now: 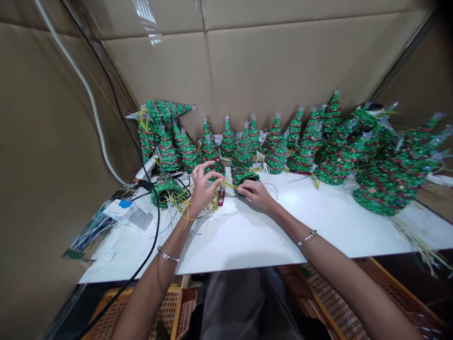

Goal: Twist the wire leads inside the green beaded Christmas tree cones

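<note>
Two bare hands at work over the white surface, close together, mid-bench. Left hand: grip is a thumb-and-finger pinch, looks closed on yellow wires. Right hand: grip also pinched, on the same wires just outside the tree's rim; its curled fingers are partly hidden, can't tell whether they touch the rim too. The tree is tipped, hollow base facing the person, right by the right hand. Red tool lies just below the gap between the hands, nobody on it. Second tipped tree off to the left, wires spilling out; standing trees behind. Step, my read: separating or joining wire ends at the base. Next move seems to call for a steady right pinch while the left works the strands, without tugging the tree.
</note>
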Demonstrator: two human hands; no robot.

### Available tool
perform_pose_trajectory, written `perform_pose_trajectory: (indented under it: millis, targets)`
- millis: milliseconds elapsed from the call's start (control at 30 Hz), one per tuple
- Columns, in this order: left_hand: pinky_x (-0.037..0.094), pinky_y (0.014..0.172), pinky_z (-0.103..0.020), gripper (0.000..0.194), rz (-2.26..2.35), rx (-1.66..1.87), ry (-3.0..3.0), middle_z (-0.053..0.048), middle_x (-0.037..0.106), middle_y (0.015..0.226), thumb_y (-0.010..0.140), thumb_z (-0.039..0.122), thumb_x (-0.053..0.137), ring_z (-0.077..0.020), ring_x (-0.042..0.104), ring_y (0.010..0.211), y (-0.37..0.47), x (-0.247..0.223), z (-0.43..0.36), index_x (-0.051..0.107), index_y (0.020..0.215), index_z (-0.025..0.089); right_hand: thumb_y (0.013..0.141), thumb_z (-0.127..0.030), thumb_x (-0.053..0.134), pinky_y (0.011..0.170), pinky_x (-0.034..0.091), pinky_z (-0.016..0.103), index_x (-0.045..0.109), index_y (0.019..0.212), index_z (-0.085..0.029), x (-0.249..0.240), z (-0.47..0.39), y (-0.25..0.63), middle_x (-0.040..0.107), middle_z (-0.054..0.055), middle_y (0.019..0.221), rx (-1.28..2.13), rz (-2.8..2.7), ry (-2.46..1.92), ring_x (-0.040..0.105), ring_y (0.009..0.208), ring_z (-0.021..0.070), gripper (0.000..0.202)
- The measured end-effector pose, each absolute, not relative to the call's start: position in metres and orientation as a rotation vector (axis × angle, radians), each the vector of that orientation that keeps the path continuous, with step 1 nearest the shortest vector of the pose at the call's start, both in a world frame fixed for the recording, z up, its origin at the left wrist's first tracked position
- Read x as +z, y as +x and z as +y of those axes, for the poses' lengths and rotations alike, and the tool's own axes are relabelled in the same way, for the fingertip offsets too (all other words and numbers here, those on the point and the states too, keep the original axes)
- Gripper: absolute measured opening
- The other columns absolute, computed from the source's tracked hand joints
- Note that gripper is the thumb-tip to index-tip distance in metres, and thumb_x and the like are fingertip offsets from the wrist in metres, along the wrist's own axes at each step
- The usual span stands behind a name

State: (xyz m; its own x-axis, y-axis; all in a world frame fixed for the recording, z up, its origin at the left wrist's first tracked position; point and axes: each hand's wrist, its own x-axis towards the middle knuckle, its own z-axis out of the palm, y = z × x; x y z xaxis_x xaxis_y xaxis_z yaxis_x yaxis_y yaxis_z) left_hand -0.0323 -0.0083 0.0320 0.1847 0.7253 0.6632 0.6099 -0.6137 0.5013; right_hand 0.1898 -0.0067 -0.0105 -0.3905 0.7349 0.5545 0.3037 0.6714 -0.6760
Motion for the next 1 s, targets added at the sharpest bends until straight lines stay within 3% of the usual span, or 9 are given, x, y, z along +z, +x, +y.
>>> perform_pose_trajectory:
  millis: [167,300,433,567,700,1000]
  targets:
    - [0.028,0.110,-0.048,0.011,1.348,1.652,2.073,-0.006,0.063,0.122,0.087,0.031,0.063,-0.0257,0.046,0.123,-0.044,0.036,-0.001,0.069,0.081,0.024,0.094,-0.043,0.053,0.062,0.036,0.029,0.068,0.077,-0.018,-0.010,-0.007,0.191,0.060,0.004,0.073,0.651,-1.946,-0.829,0.050,0.066,0.0148,0.035]
    - [0.042,0.096,-0.037,0.023,1.300,1.894,1.605,-0.007,0.067,0.111,0.080,0.043,0.070,-0.0228,0.057,0.110,-0.068,0.036,0.013,0.070,0.081,0.020,0.093,-0.044,0.054,0.061,0.036,0.028,0.066,0.075,-0.017,-0.009,-0.008,0.193,0.058,0.004,0.073,0.753,-1.880,-0.852,0.050,0.066,0.0147,0.035]
    - [0.047,0.077,-0.030,0.037,1.227,1.558,1.445,-0.007,0.071,0.086,0.076,0.054,0.069,-0.0189,0.062,0.082,-0.068,0.025,0.019,0.074,0.079,0.017,0.091,-0.042,0.058,0.064,0.038,0.028,0.067,0.077,-0.016,-0.010,-0.008,0.194,0.058,0.003,0.076,0.904,-1.821,-0.824,0.052,0.070,0.0150,0.031]
    - [0.048,0.075,-0.029,0.037,0.988,1.215,1.525,-0.008,0.074,0.095,0.068,0.053,0.077,-0.0194,0.064,0.083,-0.044,0.017,0.015,0.077,0.084,0.019,0.090,-0.041,0.060,0.065,0.039,0.028,0.068,0.077,-0.015,-0.011,-0.006,0.194,0.059,0.003,0.077,0.950,-1.836,-0.807,0.053,0.072,0.0150,0.029]
    - [0.049,0.071,-0.028,0.042,0.846,1.122,1.416,-0.008,0.074,0.095,0.069,0.052,0.078,-0.0167,0.064,0.077,-0.026,0.014,0.011,0.076,0.094,0.019,0.089,-0.039,0.061,0.065,0.039,0.027,0.069,0.076,-0.015,-0.010,-0.006,0.194,0.059,0.003,0.076,0.952,-1.830,-0.794,0.053,0.071,0.0144,0.028]
    - [0.041,0.061,-0.021,0.037,0.792,1.010,1.351,-0.001,0.068,0.081,0.071,0.044,0.079,-0.0091,0.056,0.064,-0.027,0.008,0.013,0.073,0.097,0.018,0.088,-0.040,0.062,0.065,0.038,0.027,0.070,0.077,-0.015,-0.010,-0.005,0.193,0.060,0.004,0.078,0.980,-1.835,-0.805,0.052,0.072,0.0146,0.029]
